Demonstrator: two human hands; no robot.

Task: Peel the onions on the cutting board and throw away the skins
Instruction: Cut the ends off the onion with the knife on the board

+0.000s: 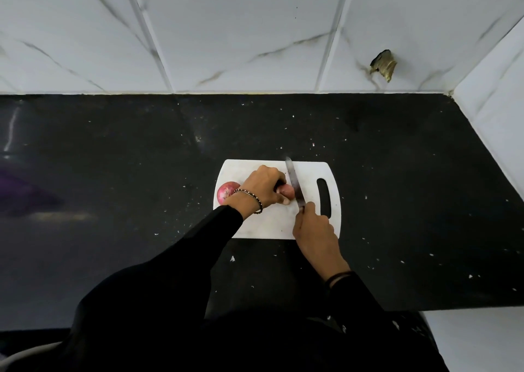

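I record the small reddish-brown onion point(287, 190) near the middle of the white plastic cutting board point(269, 224). It is mostly covered, so I cannot tell which way its stem end points. The board's long axis runs left to right, slotted grip end on the right. The left hand point(263, 185) sits over this onion from above and from the left, fingers curled down round it, clamping it to the board.

The steel-bladed kitchen knife point(295, 184) runs lengthwise away from the person, tip toward the wall and canted slightly left, blade against the onion's right side. The right hand point(314, 229) is closed round the handle, hiding it.

A second, round red onion point(226, 194), skin on, rests at the board's left edge, beside the left wrist. The board lies flat on the black speckled stone counter point(113, 173).
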